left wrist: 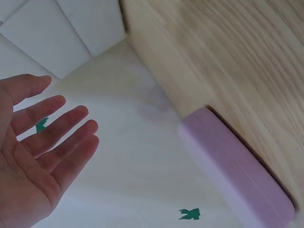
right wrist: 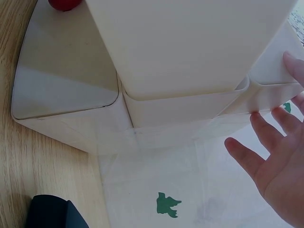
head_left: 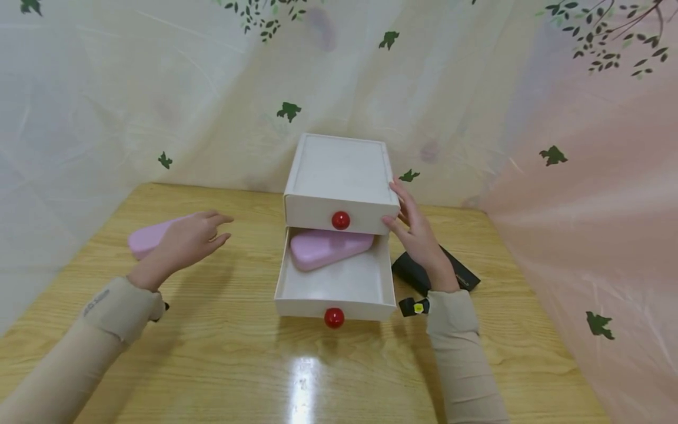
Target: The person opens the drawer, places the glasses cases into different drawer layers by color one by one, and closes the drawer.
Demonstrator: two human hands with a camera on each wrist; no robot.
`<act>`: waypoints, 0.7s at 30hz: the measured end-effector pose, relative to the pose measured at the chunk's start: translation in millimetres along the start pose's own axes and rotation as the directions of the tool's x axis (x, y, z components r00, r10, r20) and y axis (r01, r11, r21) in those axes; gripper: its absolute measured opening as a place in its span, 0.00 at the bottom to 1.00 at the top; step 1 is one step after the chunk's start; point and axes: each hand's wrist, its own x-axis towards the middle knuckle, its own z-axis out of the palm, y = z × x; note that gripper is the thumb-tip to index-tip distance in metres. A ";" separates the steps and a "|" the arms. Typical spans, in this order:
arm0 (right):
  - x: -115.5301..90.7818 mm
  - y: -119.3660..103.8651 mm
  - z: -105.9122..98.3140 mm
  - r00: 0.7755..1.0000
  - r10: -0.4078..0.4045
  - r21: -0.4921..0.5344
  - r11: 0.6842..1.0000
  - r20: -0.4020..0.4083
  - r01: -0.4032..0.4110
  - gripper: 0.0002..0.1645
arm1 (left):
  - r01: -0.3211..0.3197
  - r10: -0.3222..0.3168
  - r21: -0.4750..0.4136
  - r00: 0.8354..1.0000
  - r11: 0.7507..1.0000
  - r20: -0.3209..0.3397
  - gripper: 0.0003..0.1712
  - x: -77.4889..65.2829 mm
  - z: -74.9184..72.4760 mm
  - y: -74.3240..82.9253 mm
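A small white two-drawer unit with red knobs stands on the table. Its lower drawer is pulled out, and a lilac case lies inside, towards the back. My right hand is at the upper drawer's right front corner, thumb by the front edge and fingers along the side; the right wrist view shows its fingers spread. To the left, my left hand hovers with nothing in it, fingers loosely extended. Partly behind it in the head view, a second lilac case rests on the table.
A flat black box-like item lies right of the drawers, partly hidden by my right wrist. The wooden table ends at a pale curtain with green leaf prints, behind and to the right.
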 end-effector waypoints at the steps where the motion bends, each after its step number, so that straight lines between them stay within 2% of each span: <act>1: 0.1 0.2 0.1 1.000 -0.001 -0.001 1.000 0.000 0.001 0.40 | 0.000 0.000 0.001 1.000 1.000 0.002 0.20 -0.3 1.4 -3.2; 6: 0.4 1.1 0.2 1.000 -0.002 0.002 1.000 -0.002 0.002 0.39 | 0.044 -0.043 -0.015 0.998 0.999 0.038 0.20 -3.9 5.6 -17.0; 13: -0.4 -0.5 0.0 1.000 -0.003 0.002 1.000 -0.008 0.003 0.39 | 0.131 -0.128 -0.018 0.987 0.991 0.100 0.23 -7.9 8.3 -35.0; 21: -0.7 2.3 0.3 1.000 -0.011 -0.015 1.000 -0.009 0.010 0.39 | 0.153 -0.150 -0.011 0.980 0.988 0.130 0.23 -11.5 13.2 -54.9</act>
